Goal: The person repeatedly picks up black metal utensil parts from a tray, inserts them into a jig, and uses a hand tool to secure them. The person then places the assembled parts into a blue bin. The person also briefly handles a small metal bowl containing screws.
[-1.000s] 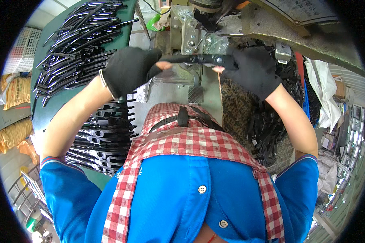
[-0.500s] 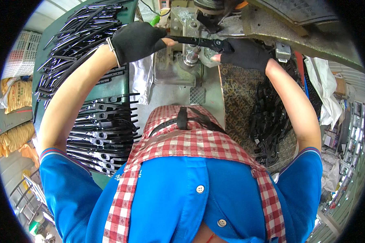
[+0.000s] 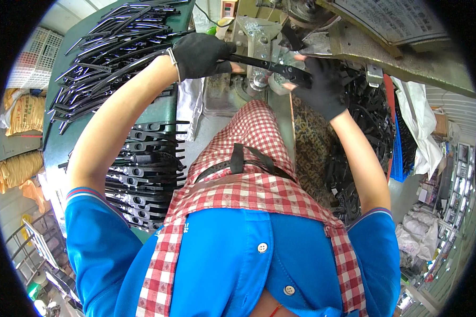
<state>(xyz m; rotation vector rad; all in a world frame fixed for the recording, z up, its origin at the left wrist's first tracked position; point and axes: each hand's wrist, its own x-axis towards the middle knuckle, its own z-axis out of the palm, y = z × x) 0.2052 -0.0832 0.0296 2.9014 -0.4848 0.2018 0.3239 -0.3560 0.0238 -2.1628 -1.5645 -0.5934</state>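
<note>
My left hand (image 3: 202, 56), in a black fingerless glove, is closed around one end of a black metal bar (image 3: 264, 65). The bar slants down to the right, past a round metal post (image 3: 258, 80) on the machine. At the bar's wider end is my right hand (image 3: 323, 84), also gloved in black and blurred by motion. Its thumb and a fingertip show spread apart, on either side of that end. Whether the palm touches the bar is hidden.
On the green table (image 3: 158, 112) at left lie a heap of thin black bars (image 3: 116, 47) and a row of black metal parts (image 3: 143, 171). More black parts (image 3: 362, 127) are piled at right. Heavy machine framework (image 3: 386, 58) overhangs the upper right. A blue crate (image 3: 399, 150) stands beyond.
The right hand has loosened and its fingers have spread at the bar's end. The bar now tilts lower at the right. The view has shifted, and the left hand appears farther right.
</note>
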